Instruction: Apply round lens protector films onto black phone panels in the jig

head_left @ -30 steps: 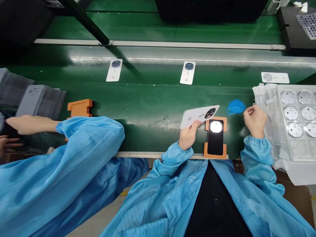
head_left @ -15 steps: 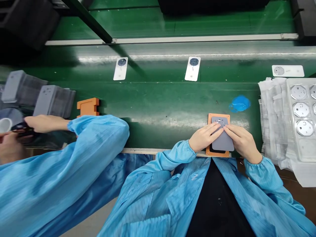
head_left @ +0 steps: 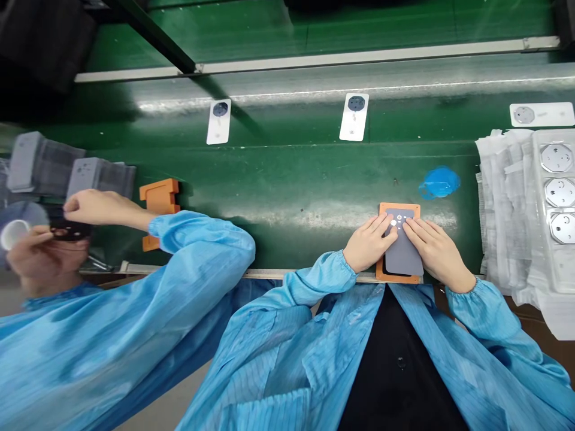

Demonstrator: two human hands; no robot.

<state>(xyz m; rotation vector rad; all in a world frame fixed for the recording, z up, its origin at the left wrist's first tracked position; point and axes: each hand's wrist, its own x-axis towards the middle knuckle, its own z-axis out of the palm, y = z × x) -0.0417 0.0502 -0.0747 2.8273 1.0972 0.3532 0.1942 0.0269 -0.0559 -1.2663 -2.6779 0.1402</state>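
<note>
A grey faceplate (head_left: 403,254) with small cut-outs near its far end lies over an orange fixture (head_left: 400,206) at the front edge of the bench. Black shows along its left and near edges. From the left, my left hand (head_left: 367,244) rests its fingertips on the plate's upper left, thumb bent in beside them. My right hand (head_left: 439,250) lies along the other side, fingers stretched over the upper right of the plate. Neither hand is wrapped around it.
A co-worker's hands (head_left: 49,257) hold a dark piece beside a tape roll (head_left: 15,234). Grey plates (head_left: 85,176) stand stacked near another orange fixture (head_left: 159,194). White socket plates (head_left: 354,117) lie farther back. A blue patch (head_left: 440,182) and a socket tray (head_left: 541,239) are right.
My fingertips have drawn apart on the faceplate, uncovering more of its cut-outs, and the plate sits a little straighter on the fixture. The co-worker's hands have shifted right. The view has moved slightly.
</note>
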